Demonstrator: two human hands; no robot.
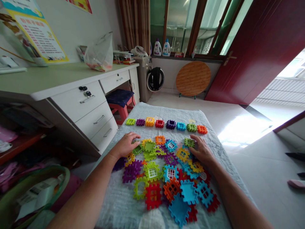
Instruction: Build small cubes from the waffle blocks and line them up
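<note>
Eight boxy toothed blocks, head view: a row of blocks (171,126) runs across the far part of a cloth-covered table (114,202), small gaps between neighbours. Spacing looks deliberate; it keeps each colour distinct and well apart from the loose pieces. Nearer the wearer, a pile of flat tiles (171,172) spreads between the forearms, probably left central so both hands can reach it. Between row and pile stands an orange block (160,140).

Left hand (126,143): palm down at the pile's far left edge, fingers loosely bent, thumb parted from them; no hold visible. Nearest piece, a green tile (138,149), lies just beside the thumb.

Right hand (201,149): at the pile's far right, finger and thumb spread about the near side of a green block (189,142). Looks like contact, perhaps to steady it; whether it is gripped, cannot tell.

Hard to make out: lower tiles, overlapped by upper ones, so no sure count. Right forearm covers part of the pile's edge; a dark purple tile (119,163) is partly behind the left wrist. Cloth hides the tabletop; forearms cut off at the lower frame. Off to the side, contents of a plastic bag (101,52) blur through the film; a green-rimmed basket (65,175) is cropped at left. Dark cloth (156,79) in the washer doorway, shape unclear.
</note>
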